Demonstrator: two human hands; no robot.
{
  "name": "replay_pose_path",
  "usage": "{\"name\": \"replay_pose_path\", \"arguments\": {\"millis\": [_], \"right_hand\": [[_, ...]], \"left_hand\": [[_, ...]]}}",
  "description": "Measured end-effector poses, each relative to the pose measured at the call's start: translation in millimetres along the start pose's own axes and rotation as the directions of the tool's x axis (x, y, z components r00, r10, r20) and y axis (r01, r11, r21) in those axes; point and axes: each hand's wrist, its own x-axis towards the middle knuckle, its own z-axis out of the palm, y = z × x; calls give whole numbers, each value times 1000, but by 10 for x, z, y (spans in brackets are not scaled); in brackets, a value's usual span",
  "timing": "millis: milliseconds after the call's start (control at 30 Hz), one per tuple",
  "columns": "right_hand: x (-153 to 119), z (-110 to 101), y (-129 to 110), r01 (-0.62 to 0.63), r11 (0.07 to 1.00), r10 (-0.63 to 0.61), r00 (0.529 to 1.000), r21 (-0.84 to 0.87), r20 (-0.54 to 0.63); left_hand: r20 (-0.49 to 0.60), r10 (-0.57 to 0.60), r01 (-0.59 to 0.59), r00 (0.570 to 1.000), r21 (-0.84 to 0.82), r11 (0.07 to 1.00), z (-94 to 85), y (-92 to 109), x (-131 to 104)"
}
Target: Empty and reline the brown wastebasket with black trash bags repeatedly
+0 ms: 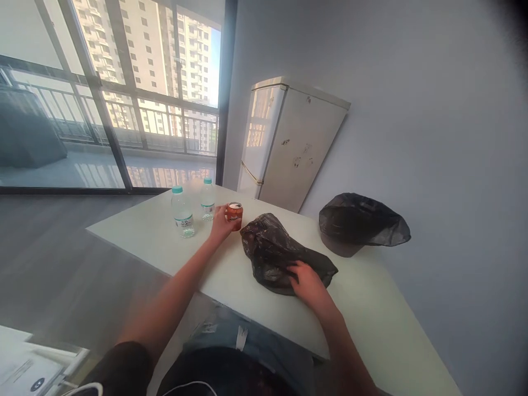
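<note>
Crinkled, glossy black plastic of the bag (pixel 270 256); smooth, shiny red metal of the can (pixel 235 218).

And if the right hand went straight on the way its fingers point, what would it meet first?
The bag, which the right hand already seems to touch. Past that, the line runs roughly toward the can, though depth is hard to judge from this one view.

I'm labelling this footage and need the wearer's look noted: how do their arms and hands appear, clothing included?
Both the left hand and right hand are bare, with no glove, watch or bracelet visible. A dark, plain sleeve ends around the left elbow, leaving that forearm uncovered. The right forearm is uncovered too; its sleeve is out of view.
</note>
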Motion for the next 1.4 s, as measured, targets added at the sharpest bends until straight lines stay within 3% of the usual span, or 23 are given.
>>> {"name": "replay_pose_path", "arguments": {"millis": [100,267,367,467,500,567,633,700,767,900,1000,1233,1400], "right_hand": [[194,164,28,133,991,-133,991,21,-32],[465,252,-126,135,986,-115,976,98,-186],[576,215,-214,256,959,-231,954,118,-190],[662,214,-271,306,939,-282,946,158,-157],[687,237,-284,299,937,-275,950,179,-147],[728,320,-302,265,940,-246,963,214,-112],[753,430,-304,224,947,-211,974,231,-80],[756,536,-285,196,952,-186,980,234,-64],[737,604,-245,181,953,-176,983,242,-45],[651,597,-173,145,951,-152,988,274,3],[579,515,-179,137,956,-127,990,261,-56],[530,404,-246,361,852,-306,931,379,-199],[570,365,-219,278,839,-176,952,467,-251]], "left_hand": [[11,5,-5,1000,17,1000,144,-187,134],[49,23,-25,999,45,999,269,-349,181],[24,44,-45,999,58,997,248,-279,142],[-22,205,-203,979,47,978,236,-52,13],[10,278,-279,960,34,960,255,37,-54],[182,382,-386,906,-14,923,341,185,-216],[370,387,-397,845,-52,916,473,257,-383],[468,358,-372,808,-66,926,606,244,-515],[477,325,-339,817,-59,939,700,175,-588],[412,211,-235,886,7,972,744,27,-598],[371,134,-163,919,46,986,734,-31,-582],[288,-13,-16,957,99,995,728,-127,-566],[259,-78,50,963,115,992,710,-191,-531]]}}
